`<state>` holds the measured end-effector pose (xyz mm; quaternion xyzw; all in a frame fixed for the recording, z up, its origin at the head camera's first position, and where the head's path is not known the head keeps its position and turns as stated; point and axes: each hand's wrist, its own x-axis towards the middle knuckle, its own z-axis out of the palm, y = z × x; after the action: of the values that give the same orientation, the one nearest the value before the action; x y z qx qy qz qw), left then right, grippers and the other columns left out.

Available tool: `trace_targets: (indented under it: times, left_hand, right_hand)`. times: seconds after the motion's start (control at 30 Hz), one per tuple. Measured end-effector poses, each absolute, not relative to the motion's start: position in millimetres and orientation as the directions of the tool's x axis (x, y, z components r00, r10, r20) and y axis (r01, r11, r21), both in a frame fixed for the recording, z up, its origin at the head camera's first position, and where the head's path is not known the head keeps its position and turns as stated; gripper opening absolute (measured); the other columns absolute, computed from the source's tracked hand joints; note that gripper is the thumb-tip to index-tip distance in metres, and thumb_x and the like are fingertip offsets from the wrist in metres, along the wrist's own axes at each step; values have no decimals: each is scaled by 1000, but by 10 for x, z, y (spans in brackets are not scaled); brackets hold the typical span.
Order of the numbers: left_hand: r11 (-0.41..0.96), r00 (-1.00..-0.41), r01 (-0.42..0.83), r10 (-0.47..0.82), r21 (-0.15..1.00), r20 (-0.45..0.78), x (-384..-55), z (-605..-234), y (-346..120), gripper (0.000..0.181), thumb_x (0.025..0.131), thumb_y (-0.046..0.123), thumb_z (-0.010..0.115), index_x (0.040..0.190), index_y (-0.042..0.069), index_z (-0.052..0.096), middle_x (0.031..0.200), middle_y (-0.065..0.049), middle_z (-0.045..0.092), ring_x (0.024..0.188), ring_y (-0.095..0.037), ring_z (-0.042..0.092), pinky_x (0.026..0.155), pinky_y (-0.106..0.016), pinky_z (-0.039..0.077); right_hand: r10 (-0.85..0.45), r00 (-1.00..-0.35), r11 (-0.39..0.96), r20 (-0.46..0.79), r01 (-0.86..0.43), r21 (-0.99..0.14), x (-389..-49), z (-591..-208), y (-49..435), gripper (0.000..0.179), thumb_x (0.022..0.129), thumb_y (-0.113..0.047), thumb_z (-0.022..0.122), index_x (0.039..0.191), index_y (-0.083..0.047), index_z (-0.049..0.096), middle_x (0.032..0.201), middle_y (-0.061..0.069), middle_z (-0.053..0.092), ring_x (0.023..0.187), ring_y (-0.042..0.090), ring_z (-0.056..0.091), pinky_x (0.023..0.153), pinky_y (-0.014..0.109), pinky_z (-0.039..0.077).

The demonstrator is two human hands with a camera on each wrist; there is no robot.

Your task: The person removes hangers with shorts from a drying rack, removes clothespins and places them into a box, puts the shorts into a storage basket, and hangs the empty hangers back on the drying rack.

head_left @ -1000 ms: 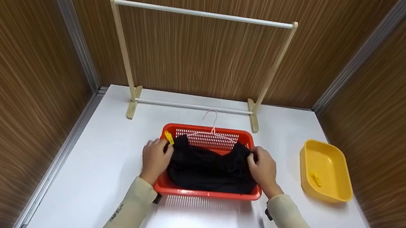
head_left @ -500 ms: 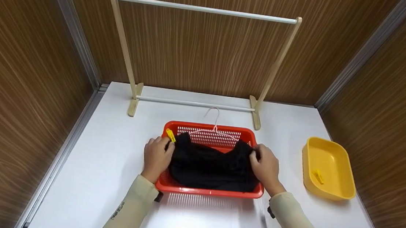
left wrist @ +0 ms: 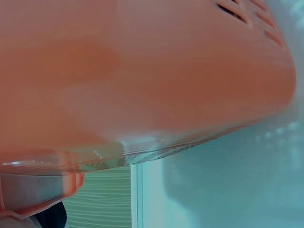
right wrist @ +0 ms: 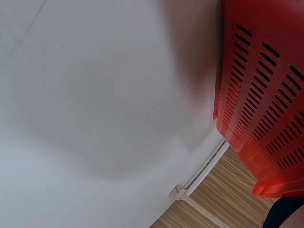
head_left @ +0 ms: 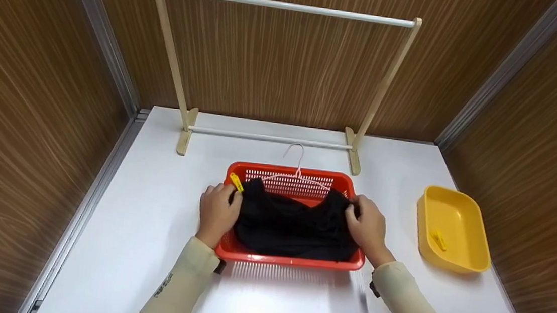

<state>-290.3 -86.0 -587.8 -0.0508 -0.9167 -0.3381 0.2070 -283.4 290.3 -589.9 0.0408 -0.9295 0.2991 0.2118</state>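
Observation:
A black garment (head_left: 297, 229), its neckline facing away from the person, hangs on a pink hanger (head_left: 298, 177) over the red basket (head_left: 289, 261). The hanger's hook stands out past the basket's far rim. My left hand (head_left: 219, 211) grips the garment's left shoulder at the basket's left side. A yellow clothespin (head_left: 236, 182) sits at that shoulder, just beyond the fingertips. On the other side, my right hand (head_left: 367, 226) pinches the right shoulder between thumb and fingers. Both wrist views show mostly the outside of the basket (left wrist: 142, 71), (right wrist: 266, 95), with a bit of black cloth (right wrist: 280, 209).
Behind the basket stands a clothes rack (head_left: 286, 6) with wooden legs and white bars. To the right is a yellow tray (head_left: 460, 208) with a yellow clothespin (head_left: 438, 239) in it. Wood-grain panels surround the white table (head_left: 114, 243) on three sides.
The head view has shifted slightly, so the rack and basket appear a little higher. Both hands keep their hold on the garment's shoulders.

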Motion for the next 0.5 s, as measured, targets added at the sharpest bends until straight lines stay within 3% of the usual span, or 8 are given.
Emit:
trace_targets:
  times: [0.3, 0.5]
  left_hand:
    - [768, -909, 235, -44, 596, 415, -2916, -5875, -859, 32, 102, 33, 64, 80, 10, 61, 75, -8, 57, 72, -31, 49, 71, -44, 38]
    - [782, -917, 220, -38, 584, 396, -2886, -5897, -878, 35, 98, 42, 70, 88, 8, 65, 79, -10, 58, 75, -32, 50, 73, -43, 38]
  right_hand:
    - [30, -893, 823, 450, -234, -518, -2867, -5895, 2912, 9, 93, -15, 62, 99, -8, 65, 90, 10, 66, 81, 30, 61, 75, 52, 49]
    - [24, -881, 832, 472, -244, -498, -2845, -5934, 2891, 8, 92, -13, 63, 98, -8, 66, 89, 11, 67, 80, 30, 62, 74, 52, 49]
